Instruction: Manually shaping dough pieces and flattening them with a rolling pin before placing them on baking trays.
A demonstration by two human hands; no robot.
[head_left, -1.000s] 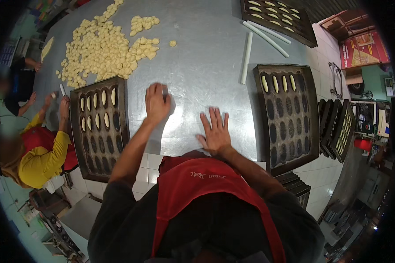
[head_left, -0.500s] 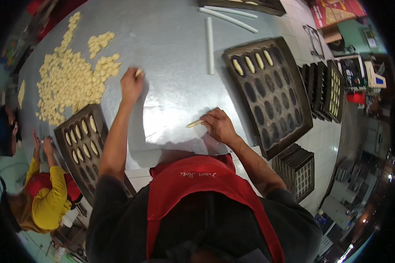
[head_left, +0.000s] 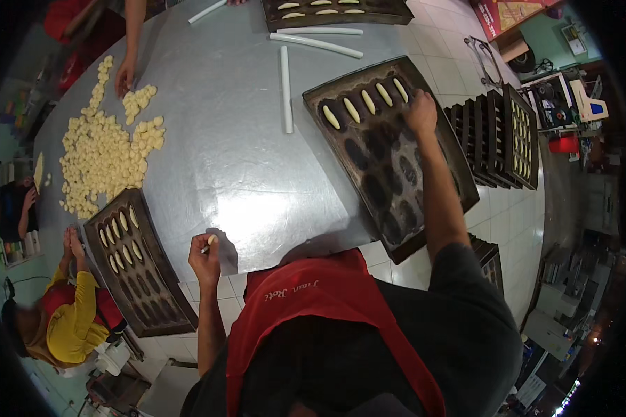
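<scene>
My left hand (head_left: 205,258) is at the near edge of the metal table, its fingers closed on a small dough piece (head_left: 213,239). My right hand (head_left: 421,117) reaches over a dark baking tray (head_left: 438,156) with oval hollows. Its fingers point down beside the last of several pale dough rolls (head_left: 368,102) in the tray's far row; whether they touch it is hidden. The hollows nearer me hold no dough. A large heap of small dough pieces (head_left: 108,156) covers the table's left side.
A second tray (head_left: 156,306) with dough rolls stands at the left, next to a person in yellow sleeves (head_left: 80,316). Another person's hand (head_left: 124,78) touches the dough at the far left. White rods (head_left: 286,90) lie beyond the middle. Stacked trays (head_left: 494,135) stand right.
My right hand has moved from the table to the right tray, where the row has one more dough roll. My left hand has come back toward me from beside the heap with a dough piece.
</scene>
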